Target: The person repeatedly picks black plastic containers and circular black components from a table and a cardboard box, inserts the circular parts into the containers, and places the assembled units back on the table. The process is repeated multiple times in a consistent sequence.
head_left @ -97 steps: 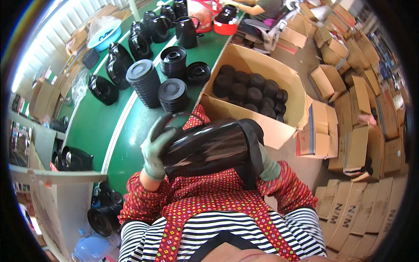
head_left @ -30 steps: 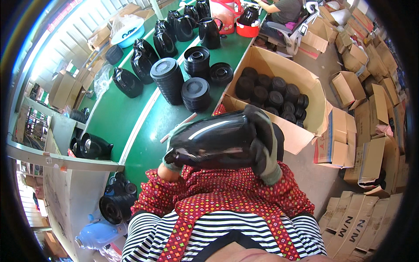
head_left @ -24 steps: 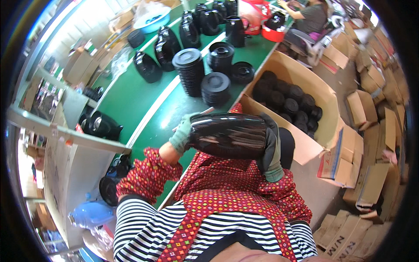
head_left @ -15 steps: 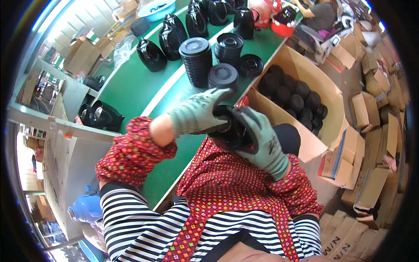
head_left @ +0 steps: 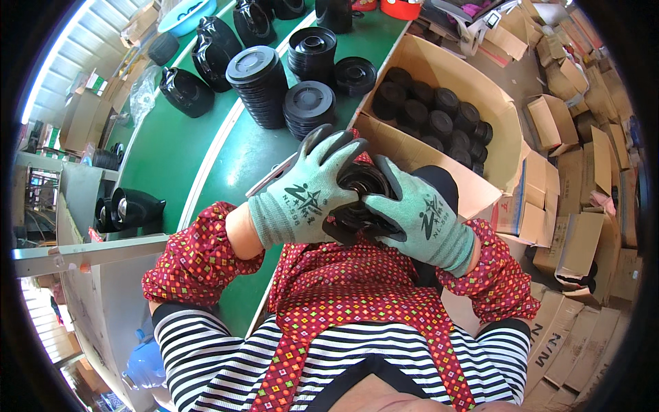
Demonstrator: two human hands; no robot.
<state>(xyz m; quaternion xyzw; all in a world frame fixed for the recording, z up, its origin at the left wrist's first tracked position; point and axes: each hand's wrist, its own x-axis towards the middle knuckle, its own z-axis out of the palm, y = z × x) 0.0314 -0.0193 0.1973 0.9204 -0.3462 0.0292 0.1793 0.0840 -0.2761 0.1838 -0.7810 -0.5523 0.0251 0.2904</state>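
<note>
A glossy black plastic part with a round, ringed opening [head_left: 365, 180] is held above my lap, close to the table edge. My left hand [head_left: 309, 184], in a grey-green glove with dark fingertips, grips its left side. Gripping the right side is my right hand [head_left: 415, 211], gloved the same way, its fingers bent over the rim. Both hands cover much of the part, so its full shape is hidden. Just beyond them on the green table [head_left: 180, 147] stand a tall stack of black discs [head_left: 259, 89] and a shorter stack of black lids [head_left: 309, 108].
More round black parts [head_left: 312, 55] and glossy black jug-like bodies [head_left: 185, 93] stand farther back. An open cardboard box [head_left: 504, 130] on the right holds several black round pieces [head_left: 439, 123]. Flattened cartons [head_left: 576, 343] lie at lower right. A blue plastic bottle [head_left: 145, 362] is at lower left.
The view has shifted, so the table's things sit farther up and left. My hands have turned on the black part, and its round ringed opening now shows between them.
</note>
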